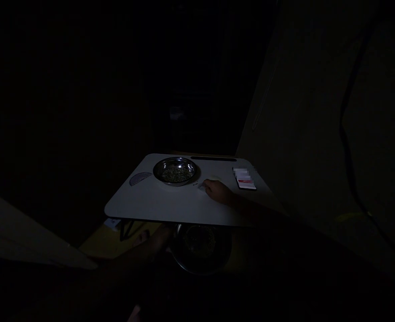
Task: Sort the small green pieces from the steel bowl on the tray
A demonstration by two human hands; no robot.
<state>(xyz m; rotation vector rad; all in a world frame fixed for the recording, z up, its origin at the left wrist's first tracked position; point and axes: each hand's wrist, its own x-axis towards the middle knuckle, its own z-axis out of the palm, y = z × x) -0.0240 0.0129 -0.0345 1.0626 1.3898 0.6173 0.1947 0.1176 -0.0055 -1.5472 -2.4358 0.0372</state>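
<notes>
The picture is very dark. My right hand (pixel 217 191) is low over the white tabletop (pixel 170 205), fingers closed on a small pale, thin piece (pixel 202 186) whose kind I cannot make out. A few small dark bits (pixel 195 184) lie just left of it. Beyond stands a shiny steel bowl (pixel 174 171) with small greenish grains or seeds in it. My left hand (pixel 164 233) is below the table's front edge, at the left rim of a larger metal bowl (pixel 200 269); its fingers are lost in shadow. Some grains show inside that bowl.
A semicircular protractor-like shape (pixel 140 179) is at the table's left. Towards the right lies a phone (pixel 245 178) with a lit screen. A dark slot (pixel 213 158) runs along the far edge. A folding table leg (pixel 126 230) shows underneath. A wall (pixel 304 134) rises at right.
</notes>
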